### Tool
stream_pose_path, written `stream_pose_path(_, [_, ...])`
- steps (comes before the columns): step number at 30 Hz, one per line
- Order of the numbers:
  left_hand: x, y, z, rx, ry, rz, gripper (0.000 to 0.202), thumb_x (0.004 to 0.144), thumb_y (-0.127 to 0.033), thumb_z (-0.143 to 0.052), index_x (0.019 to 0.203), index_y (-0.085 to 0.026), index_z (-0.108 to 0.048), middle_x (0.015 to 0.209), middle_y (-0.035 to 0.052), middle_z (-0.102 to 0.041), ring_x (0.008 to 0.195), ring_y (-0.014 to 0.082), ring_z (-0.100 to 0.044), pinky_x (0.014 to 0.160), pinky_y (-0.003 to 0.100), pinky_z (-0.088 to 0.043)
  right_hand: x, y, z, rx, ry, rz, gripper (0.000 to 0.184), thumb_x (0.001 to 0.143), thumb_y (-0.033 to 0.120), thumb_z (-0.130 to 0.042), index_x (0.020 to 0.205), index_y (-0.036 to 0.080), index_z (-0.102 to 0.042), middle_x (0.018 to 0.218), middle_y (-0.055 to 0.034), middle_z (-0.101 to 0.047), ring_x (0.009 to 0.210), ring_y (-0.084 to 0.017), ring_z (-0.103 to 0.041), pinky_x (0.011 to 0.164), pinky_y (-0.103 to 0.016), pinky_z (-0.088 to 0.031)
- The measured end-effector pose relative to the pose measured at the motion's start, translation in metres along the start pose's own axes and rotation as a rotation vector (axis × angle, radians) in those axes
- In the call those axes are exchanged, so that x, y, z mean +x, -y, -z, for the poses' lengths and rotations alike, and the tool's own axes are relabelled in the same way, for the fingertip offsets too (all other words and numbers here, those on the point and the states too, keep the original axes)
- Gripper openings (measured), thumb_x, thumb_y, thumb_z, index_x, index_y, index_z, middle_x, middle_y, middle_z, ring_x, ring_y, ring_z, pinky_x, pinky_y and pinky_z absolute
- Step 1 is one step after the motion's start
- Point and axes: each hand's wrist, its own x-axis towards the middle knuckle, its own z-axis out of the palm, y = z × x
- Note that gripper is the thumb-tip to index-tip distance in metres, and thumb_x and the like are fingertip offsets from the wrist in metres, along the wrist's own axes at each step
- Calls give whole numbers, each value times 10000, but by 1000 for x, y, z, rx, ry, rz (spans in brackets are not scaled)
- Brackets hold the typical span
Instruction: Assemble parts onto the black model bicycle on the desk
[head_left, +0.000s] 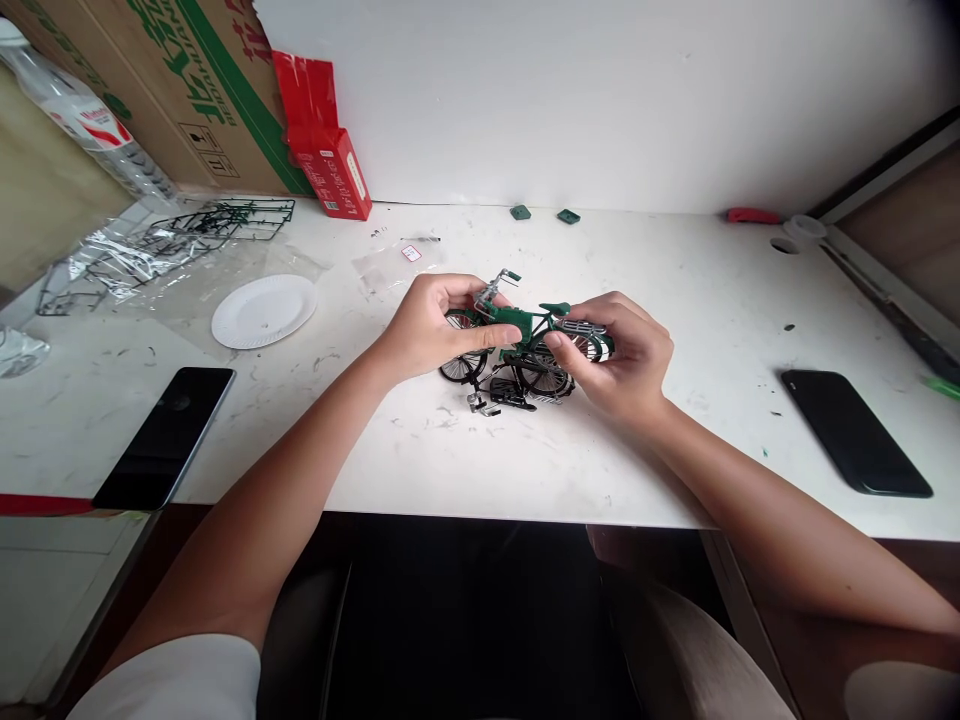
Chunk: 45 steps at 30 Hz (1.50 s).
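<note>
A small green model bicycle (529,335) with silver handlebars and spoked wheels stands in the middle of the white table (465,460). My left hand (435,325) grips its front part, thumb laid along the frame. My right hand (626,352) pinches the rear end by the seat and the silver rack. A few small loose black and silver parts (495,398) lie on the table just under the bicycle.
A white paper plate (264,310) lies to the left, with empty green part frames (225,220) and clear plastic wrap behind it. A dark phone (166,436) lies at the left, another phone (855,430) at the right. A red box (334,165) and cardboard box (187,90) stand against the wall.
</note>
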Motion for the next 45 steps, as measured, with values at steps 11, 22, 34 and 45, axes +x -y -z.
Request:
stream_pose_path(11, [25,19,58,62,-379,-68,375,713,-318,-1034,948,-182,-775,1013,74,-836,991,237,-780,977,419,-664,16,-37,-13,35,62,-207,296,1087,516,-678,1207,256,-757,1160,-86,-790,1047,-233,-751,746,-369,-627])
stream_pose_path(22, [36,49,87,158,-534,-11,354,683,-219,-1013,907,-178,-742,972,79,-788,999,235,-736,1003,406,-613,69,-66,-68,-318,646,-136,354,1052,414,-657,1217,183,-867,1172,-182,-818,1166,-392,-666,1039,-648,-580])
stream_pose_path(34, [33,64,93,146,-507,69,283,675,-226,-983,843,-173,-761,925,74,-812,881,206,-707,914,374,-609,89,-49,-108,-348,693,-188,120,946,248,-741,944,212,-856,1051,-150,-807,1244,-423,-647,954,-590,-614])
stream_pose_path(45, [32,64,81,93,-423,65,310,651,-191,-1003,861,-156,-777,919,65,-802,866,196,-721,952,379,-596,71,-67,-48,-118,551,-382,145,835,332,-853,859,208,-780,941,-99,-835,926,-294,-776,917,-505,-640])
